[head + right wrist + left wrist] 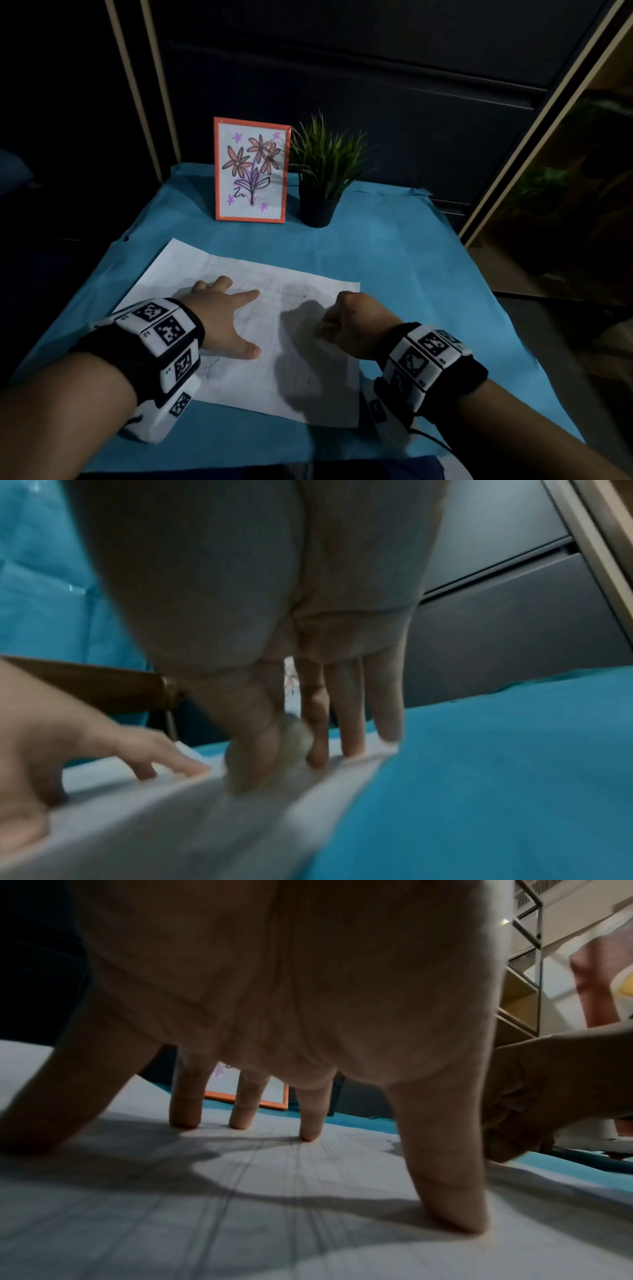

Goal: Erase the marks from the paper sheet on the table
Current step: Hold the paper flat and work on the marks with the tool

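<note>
A white paper sheet [246, 329] lies flat on the blue table cover [404, 260], in the near middle of the table, turned slightly so its far left corner points away. Faint pencil grid lines [240, 1177] run across it, and a few small dark marks sit near its far right part. The left hand [219, 318] is spread on the left half of the sheet, fingers straight and apart, fingertips [455, 1218] pressing down on the paper. The right hand [356, 325] is at the sheet's right edge, its thumb and first fingers closed round a small pale grey eraser [294, 739] whose lower end touches the paper; the picture from the right wrist is blurred there. The two hands are near each other but apart. At the far side of the table an orange-framed flower drawing [251, 169] stands upright, and just to its right stands a small green plant in a black pot [320, 171]. Dark cabinet fronts [376, 68] rise behind them.
</note>
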The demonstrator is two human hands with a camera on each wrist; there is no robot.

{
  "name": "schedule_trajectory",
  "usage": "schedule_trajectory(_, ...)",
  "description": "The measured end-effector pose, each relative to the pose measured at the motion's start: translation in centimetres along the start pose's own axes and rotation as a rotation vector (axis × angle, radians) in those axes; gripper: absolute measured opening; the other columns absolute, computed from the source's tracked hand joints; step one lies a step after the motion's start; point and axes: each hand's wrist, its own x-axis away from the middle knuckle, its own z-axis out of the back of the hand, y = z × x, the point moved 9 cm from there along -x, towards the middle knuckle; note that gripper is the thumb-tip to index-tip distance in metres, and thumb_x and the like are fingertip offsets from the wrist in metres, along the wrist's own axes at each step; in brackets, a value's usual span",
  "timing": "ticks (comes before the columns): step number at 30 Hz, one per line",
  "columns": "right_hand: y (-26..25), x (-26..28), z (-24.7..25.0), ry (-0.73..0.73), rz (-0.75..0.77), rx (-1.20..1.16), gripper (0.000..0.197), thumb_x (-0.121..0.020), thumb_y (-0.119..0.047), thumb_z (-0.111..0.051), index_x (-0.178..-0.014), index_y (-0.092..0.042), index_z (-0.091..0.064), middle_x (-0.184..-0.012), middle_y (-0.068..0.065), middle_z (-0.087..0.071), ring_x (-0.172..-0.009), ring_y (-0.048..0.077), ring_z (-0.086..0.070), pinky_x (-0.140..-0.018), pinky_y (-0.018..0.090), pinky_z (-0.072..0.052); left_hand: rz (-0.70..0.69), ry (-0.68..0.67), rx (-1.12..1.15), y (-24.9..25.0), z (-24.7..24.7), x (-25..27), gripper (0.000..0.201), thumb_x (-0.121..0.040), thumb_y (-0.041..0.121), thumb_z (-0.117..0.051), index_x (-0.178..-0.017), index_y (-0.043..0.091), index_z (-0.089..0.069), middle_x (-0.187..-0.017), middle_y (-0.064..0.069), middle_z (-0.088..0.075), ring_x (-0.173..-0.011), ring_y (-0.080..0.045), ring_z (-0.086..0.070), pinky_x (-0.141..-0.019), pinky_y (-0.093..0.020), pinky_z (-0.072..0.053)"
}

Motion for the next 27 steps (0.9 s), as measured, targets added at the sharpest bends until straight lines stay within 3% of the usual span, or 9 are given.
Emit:
schedule_trajectory(3, -0.4, -0.5, 0.3, 0.036, 0.033, 0.056, 0.024, -0.088, -0.030, -0.058, -0.107, -0.022, -0.070, -0.112, 0.005, -0.063, -0.105, 0.027, -0.058, -0.079, 0.024, -0.042, 0.002, -0.008, -0.002, 0.1, 0.0, 0.1, 0.102, -0.069, 0.077, -0.059, -0.148, 0.050, 0.000, -0.161, 0.004, 0.006, -0.146, -0.028, -0.004, -0.117, -0.046, -0.021)
schedule_trajectory(8, -0.8, 0.0, 0.1, -0.073, 0.060, 0.088, 0.029, -0.087, -0.042, -0.062, -0.110, -0.026, -0.069, -0.112, 0.002, -0.067, -0.107, 0.023, -0.059, -0.086, 0.027, -0.046, -0.011, -0.011, -0.013, 0.1, 0.0, 0.1, 0.102, -0.071, 0.076, -0.059, -0.149, 0.049, 0.001, -0.161, 0.003, 0.006, -0.146, -0.028, -0.003, -0.117, -0.045, -0.021)
schedule_trajectory(12, -1.1, -0.7, 0.7, 0.040, 0.062, 0.086, 0.025, -0.087, -0.037, -0.062, -0.110, -0.028, -0.062, -0.109, 0.006, -0.065, -0.104, 0.027, -0.059, -0.079, 0.026, -0.044, -0.017, -0.009, -0.008, 0.1, 0.1, 0.0, 0.102, -0.071, 0.075, -0.059, -0.149, 0.049, 0.000, -0.160, 0.004, 0.005, -0.146, -0.028, -0.004, -0.117, -0.045, -0.021)
schedule_trajectory(14, -1.1, -0.6, 0.3, 0.013, 0.076, 0.083, 0.020, -0.085, -0.034, -0.064, -0.104, -0.028, -0.063, -0.105, 0.004, -0.065, -0.100, 0.025, -0.060, -0.076, 0.025, -0.043, -0.020, -0.013, -0.010, 0.0, 0.0, 0.0, 0.102, -0.070, 0.076, -0.059, -0.149, 0.050, 0.000, -0.160, 0.004, 0.005, -0.146, -0.028, -0.004, -0.117, -0.045, -0.022)
schedule_trajectory(17, -0.9, 0.0, -0.4, -0.107, 0.077, 0.059, 0.020, -0.082, -0.032, -0.068, -0.102, -0.030, -0.067, -0.104, 0.000, -0.066, -0.096, 0.020, -0.060, -0.078, 0.024, -0.045, -0.019, -0.020, -0.015, -0.1, -0.1, -0.1, 0.103, -0.069, 0.077, -0.059, -0.148, 0.050, 0.001, -0.160, 0.004, 0.006, -0.146, -0.028, -0.003, -0.117, -0.045, -0.021)
schedule_trajectory(22, -0.6, -0.4, 0.8, 0.060, 0.028, 0.085, 0.022, -0.087, -0.031, -0.060, -0.108, -0.026, -0.064, -0.111, 0.004, -0.064, -0.105, 0.026, -0.058, -0.078, 0.025, -0.043, -0.027, -0.011, -0.005, 0.0, 0.1, 0.1, 0.103, -0.069, 0.077, -0.060, -0.149, 0.050, 0.000, -0.160, 0.003, 0.005, -0.146, -0.028, -0.002, -0.117, -0.046, -0.021)
schedule_trajectory(27, -0.8, 0.0, 0.1, 0.003, 0.037, 0.076, 0.027, -0.087, -0.041, -0.060, -0.110, -0.029, -0.065, -0.113, 0.002, -0.064, -0.106, 0.025, -0.058, -0.084, 0.028, -0.046, -0.030, -0.017, -0.020, -0.1, -0.5, 0.5, 0.101, -0.072, 0.077, -0.057, -0.149, 0.049, 0.001, -0.161, 0.004, 0.007, -0.147, -0.028, -0.001, -0.117, -0.047, -0.019)
